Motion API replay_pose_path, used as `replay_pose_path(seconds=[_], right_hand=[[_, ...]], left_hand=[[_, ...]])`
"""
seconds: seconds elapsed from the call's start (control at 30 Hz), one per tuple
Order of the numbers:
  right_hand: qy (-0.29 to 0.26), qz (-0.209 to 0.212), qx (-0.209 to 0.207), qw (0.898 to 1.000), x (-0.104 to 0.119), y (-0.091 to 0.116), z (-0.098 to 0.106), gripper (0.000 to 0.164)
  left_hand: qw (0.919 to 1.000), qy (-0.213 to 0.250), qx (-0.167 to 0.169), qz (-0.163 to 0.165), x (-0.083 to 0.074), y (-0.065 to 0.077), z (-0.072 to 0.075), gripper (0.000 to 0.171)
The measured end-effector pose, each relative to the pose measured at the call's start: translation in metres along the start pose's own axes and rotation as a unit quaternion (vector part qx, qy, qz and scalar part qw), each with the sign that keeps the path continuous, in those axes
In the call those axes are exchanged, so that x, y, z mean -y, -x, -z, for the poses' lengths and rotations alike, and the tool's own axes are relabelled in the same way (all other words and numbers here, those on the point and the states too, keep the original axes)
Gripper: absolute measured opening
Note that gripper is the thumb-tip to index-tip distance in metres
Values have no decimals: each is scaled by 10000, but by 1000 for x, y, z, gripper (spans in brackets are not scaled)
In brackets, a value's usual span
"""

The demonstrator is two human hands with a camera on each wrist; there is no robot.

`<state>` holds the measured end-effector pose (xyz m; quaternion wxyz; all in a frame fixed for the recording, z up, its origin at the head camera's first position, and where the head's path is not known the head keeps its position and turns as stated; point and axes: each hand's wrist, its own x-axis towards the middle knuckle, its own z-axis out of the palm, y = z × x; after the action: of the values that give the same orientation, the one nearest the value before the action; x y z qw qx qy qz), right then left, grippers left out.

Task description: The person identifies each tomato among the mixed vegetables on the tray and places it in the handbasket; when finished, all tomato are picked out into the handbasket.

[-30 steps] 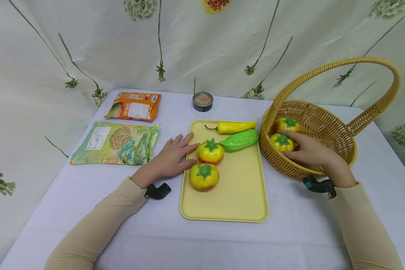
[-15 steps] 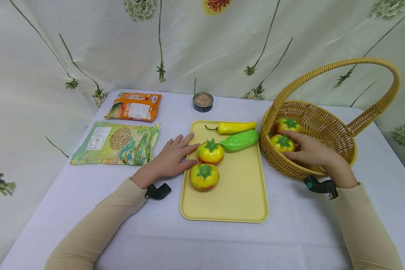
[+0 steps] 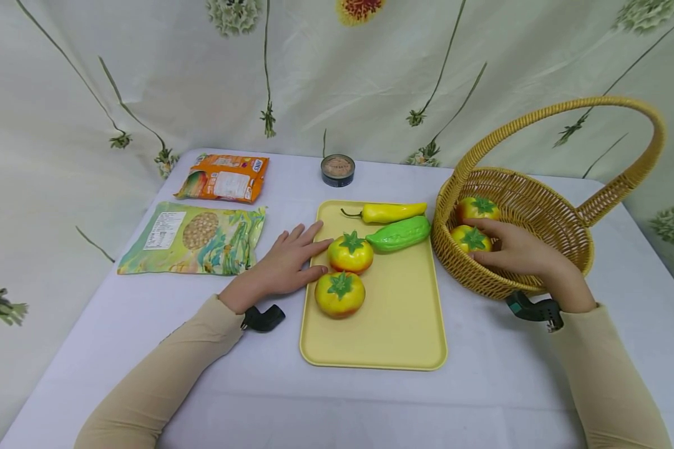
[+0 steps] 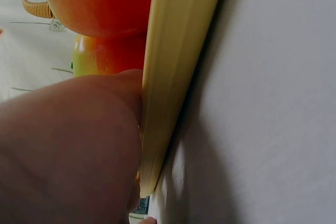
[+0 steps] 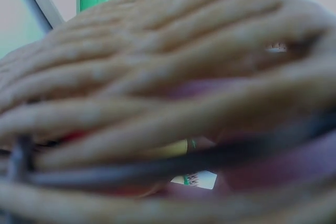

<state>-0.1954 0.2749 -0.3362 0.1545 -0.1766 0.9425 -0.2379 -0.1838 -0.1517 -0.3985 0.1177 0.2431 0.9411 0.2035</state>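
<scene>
My right hand (image 3: pixel 513 249) reaches into the wicker basket (image 3: pixel 497 287), its thumb and fingers around a yellow-and-red toy tomato (image 3: pixel 472 240) with a green leafy top. Just behind it in the basket sits another toy tomato (image 3: pixel 477 209). Basket weave (image 5: pixel 157 77) covers most of the right wrist view and hides much of that hand. On the left rim of the yellow tray (image 3: pixel 393 337) rests my left hand (image 3: pixel 283 262), fingers spread. Its fingertips lie beside two more toy tomatoes, the rear one (image 3: pixel 351 252) and the front one (image 3: pixel 339 295). The left wrist view shows the tray's edge (image 4: pixel 173 77) close up.
A yellow chili pepper (image 3: pixel 393 212) and a green bumpy gourd (image 3: pixel 400 234) lie at the tray's back. Behind the tray stands a small round tin (image 3: pixel 337 169). An orange packet (image 3: pixel 224 177) and a green packet (image 3: pixel 193 240) lie at left. The basket's tall handle (image 3: pixel 567 107) arches overhead.
</scene>
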Motion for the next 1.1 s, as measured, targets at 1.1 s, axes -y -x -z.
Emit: replay_pose_path(seconds=[1.1], right_hand=[[46, -186, -148, 9997, 3, -2, -4, 74]], left_hand=[[9999, 102, -40, 7, -4, 2, 2, 60]])
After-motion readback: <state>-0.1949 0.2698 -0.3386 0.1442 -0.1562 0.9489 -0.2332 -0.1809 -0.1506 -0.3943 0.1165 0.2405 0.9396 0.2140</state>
